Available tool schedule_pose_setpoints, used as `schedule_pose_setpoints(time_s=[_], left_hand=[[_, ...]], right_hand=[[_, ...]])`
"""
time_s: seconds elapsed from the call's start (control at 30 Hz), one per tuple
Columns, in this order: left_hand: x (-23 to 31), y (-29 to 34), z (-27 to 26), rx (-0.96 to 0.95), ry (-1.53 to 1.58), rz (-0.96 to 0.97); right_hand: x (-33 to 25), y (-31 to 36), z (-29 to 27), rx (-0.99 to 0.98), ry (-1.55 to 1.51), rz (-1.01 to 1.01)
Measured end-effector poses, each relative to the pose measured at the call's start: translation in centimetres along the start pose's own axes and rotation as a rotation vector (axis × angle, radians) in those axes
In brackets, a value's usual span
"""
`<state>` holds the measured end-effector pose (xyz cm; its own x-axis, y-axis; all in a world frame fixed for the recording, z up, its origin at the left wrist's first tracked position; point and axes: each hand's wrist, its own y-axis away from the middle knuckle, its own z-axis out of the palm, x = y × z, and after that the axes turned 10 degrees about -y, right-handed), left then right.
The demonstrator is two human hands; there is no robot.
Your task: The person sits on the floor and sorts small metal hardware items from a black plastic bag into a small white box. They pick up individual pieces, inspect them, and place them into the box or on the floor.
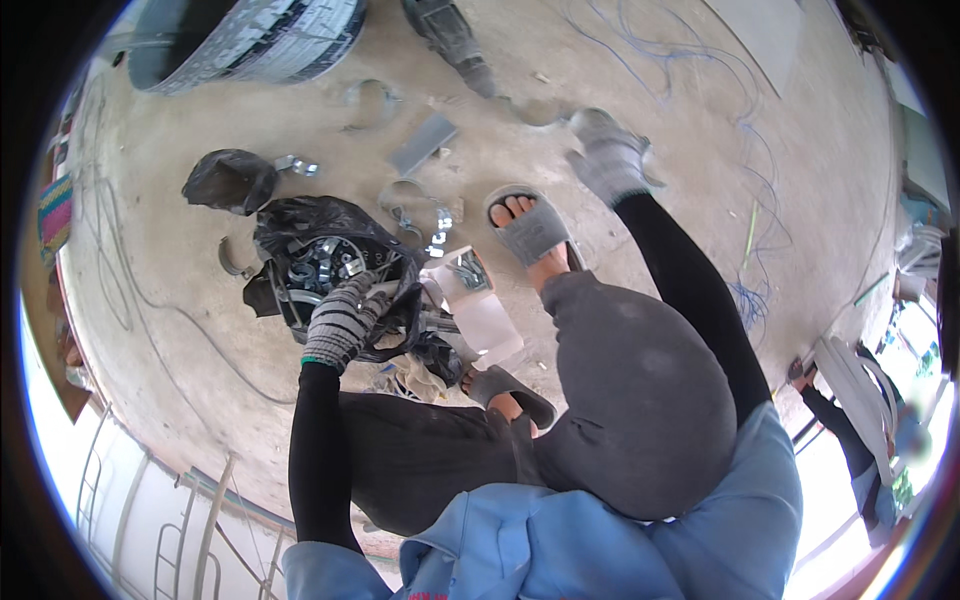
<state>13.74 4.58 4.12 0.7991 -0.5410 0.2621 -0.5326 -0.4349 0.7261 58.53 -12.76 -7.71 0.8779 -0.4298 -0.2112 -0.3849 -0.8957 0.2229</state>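
Note:
My left hand point(345, 318), in a grey striped knit glove, is closed at the near edge of a black plastic bag point(285, 225). The bag gapes around a heap of shiny metal pipe clamps point(325, 262). My right hand point(608, 165), in a pale glove, reaches out over the floor beyond my sandal; motion smears its fingers, and I cannot make out whether they hold anything. A blurred curved metal band point(540, 115) lies just left of it. Right of the bag, an opened white cardboard box point(488, 322) has small metal parts point(468, 272) at its far end.
A power tool point(450, 42) lies at the far side, beside a large bucket point(250, 45). Metal bands point(372, 103), a grey flat piece point(422, 143) and a smaller black bag point(230, 182) are scattered about. Blue wire point(755, 170) trails on the right. Another person point(850, 430) is at the right edge.

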Motion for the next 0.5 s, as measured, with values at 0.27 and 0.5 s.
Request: schedule_pose_setpoints(time_s=[0.27, 0.5], left_hand=[[-0.1, 0.3, 0.9, -0.026, -0.006, 0.022], [-0.7, 1.4, 0.6, 0.064, -0.011, 0.033]], right_hand=[[-0.8, -7.1, 1.3, -0.013, 0.093, -0.302], [-1.1, -3.0, 2.3, -0.122, 0.147, -0.491]])
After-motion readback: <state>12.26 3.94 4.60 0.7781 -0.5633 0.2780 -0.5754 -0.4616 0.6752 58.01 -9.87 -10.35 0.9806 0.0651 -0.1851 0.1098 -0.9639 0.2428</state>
